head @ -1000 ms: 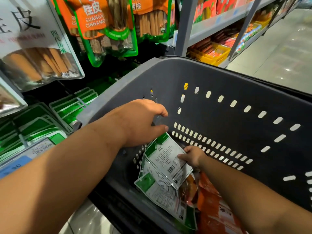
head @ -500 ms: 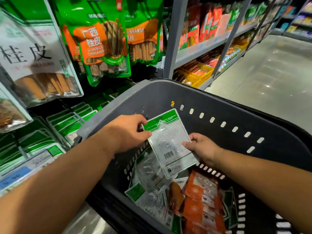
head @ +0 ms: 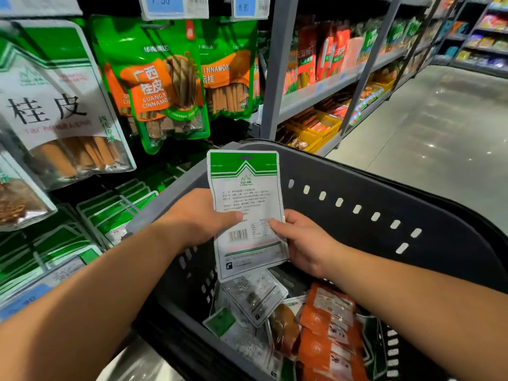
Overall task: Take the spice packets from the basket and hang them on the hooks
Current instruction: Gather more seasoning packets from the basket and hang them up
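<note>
The packet, white with a green top band, is standing upright above the left side of the basket. Its printed back is facing the camera and the hang hole at its top edge is showing uncovered. Both hands are sharing it. The left hand is pinching the left edge, thumb lying across the print and fingers hidden behind. The right hand is pinching the lower right edge in the same way, so each grip is pressing onto the packet rather than spreading. The packet is hanging clear of the pile below it.

Under it, more stock is lying in the basket: loose green-white packets overlapping one another, and orange packets running along to their right. How deep that pile is going cannot be told.

To the left, hung rows of matching green-white packets are filling the lower shelf, with a grey hook poking out between them. Cinnamon bags are hanging above.

As a judgement, the job is sitting well short of finished. This one packet is lifted but not yet hung, and its hole is waiting to be threaded onto a hook among the matching rows. Everything in the basket is waiting its turn after that, the orange ones probably needing a different spot.
</note>
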`<state>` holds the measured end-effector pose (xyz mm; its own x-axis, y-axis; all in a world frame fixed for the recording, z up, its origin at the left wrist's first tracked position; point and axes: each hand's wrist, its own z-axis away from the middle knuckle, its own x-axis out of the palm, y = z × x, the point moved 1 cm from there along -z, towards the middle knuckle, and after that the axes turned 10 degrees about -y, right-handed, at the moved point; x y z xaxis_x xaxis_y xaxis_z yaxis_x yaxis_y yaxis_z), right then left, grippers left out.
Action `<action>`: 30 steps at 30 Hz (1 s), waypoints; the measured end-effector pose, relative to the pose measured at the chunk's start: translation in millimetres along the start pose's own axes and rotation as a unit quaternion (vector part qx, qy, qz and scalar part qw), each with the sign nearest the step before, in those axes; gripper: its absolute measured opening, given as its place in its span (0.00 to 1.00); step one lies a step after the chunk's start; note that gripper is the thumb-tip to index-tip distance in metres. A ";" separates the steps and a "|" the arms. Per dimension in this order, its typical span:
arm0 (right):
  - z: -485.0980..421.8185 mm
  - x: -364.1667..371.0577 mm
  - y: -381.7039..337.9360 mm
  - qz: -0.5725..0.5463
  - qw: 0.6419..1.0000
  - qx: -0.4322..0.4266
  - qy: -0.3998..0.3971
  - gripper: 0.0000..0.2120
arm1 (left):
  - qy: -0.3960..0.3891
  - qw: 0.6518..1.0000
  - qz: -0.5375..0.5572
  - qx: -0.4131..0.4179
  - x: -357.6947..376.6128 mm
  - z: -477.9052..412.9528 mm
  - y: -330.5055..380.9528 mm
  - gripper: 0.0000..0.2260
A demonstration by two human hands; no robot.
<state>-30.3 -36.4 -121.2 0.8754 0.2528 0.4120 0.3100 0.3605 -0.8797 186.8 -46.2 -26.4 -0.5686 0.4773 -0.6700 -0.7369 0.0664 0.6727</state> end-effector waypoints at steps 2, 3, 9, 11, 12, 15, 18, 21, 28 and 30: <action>-8.4 1.5 7.3 0.010 1.000 0.011 -0.009 0.11 | 0.018 0.999 -0.011 -0.025 -2.2 0.7 -0.6 0.12; -12.5 -0.6 12.4 0.027 0.999 0.021 -0.006 0.05 | 0.019 0.999 -0.037 -0.028 -2.1 0.0 -1.4 0.12; -31.3 -38.6 58.9 0.102 0.990 0.098 0.027 0.07 | 0.010 0.988 -0.136 -0.076 1.4 -6.6 -5.4 0.13; -34.4 -54.1 75.9 0.147 0.977 0.136 0.066 0.10 | 0.013 0.986 -0.145 -0.077 1.8 -7.8 -5.4 0.13; -36.6 -62.7 84.8 0.179 0.966 0.162 0.093 0.12 | 0.014 0.986 -0.147 -0.077 1.8 -7.7 -5.1 0.13; -42.3 -88.2 111.6 0.297 0.914 0.238 0.141 0.19 | 0.015 0.984 -0.157 -0.077 1.7 -8.0 -5.0 0.12; -49.6 -106.9 134.3 0.367 0.878 0.270 0.149 0.21 | 0.018 0.985 -0.154 -0.079 1.7 -8.0 -5.5 0.10; -54.4 -109.4 149.5 0.405 0.853 0.300 0.136 0.19 | 0.023 0.986 -0.147 -0.078 1.5 -7.2 -6.7 0.10; -49.3 -87.0 149.2 0.334 0.879 0.307 0.146 0.11 | 0.022 0.985 -0.148 -0.082 1.6 -8.7 -7.7 0.11; -48.7 -86.5 146.7 0.311 0.892 0.292 0.153 0.11 | 0.018 0.986 -0.143 -0.084 1.3 -9.7 -7.4 0.11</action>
<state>-42.5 -49.2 -297.5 0.8986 0.3427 -0.2739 -0.4379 0.6647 -0.6053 188.0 -54.6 -35.3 -0.3391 0.4289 -0.8373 -0.9176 0.0455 0.3949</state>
